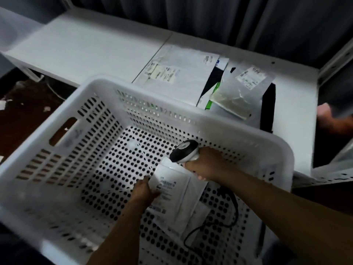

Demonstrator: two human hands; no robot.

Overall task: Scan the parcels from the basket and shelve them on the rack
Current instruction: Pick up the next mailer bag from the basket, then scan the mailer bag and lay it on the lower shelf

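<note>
Surface: white shelf of the rack runs across the upper half of the view, with a seam between two panels near mid-frame. A perforated white upright is at its right end.

Room: dim. A dark pleated curtain hangs directly behind the shelf. Dark brown floor shows at lower left, with pale scraps on it.

On the shelf, right half: a large white envelope lies flat, label up. Beside it to the right is a clear bag with a white label, overlapping a black flat item.

White perforated basket fills the foreground, tilted, its far rim just in front of the shelved mail.

Task item: white parcel inside the basket, barcode label facing up. A second white packet lies partly beneath it on the basket floor.

Left hand: fingers curled over the parcel's left edge, gripping it.

Right hand: closed round the handle of a black-and-grey scanner, whose head sits just above the parcel's top edge. Its black cable loops across the basket floor.

Right frame edge: blurred pinkish shape, not identifiable.
</note>
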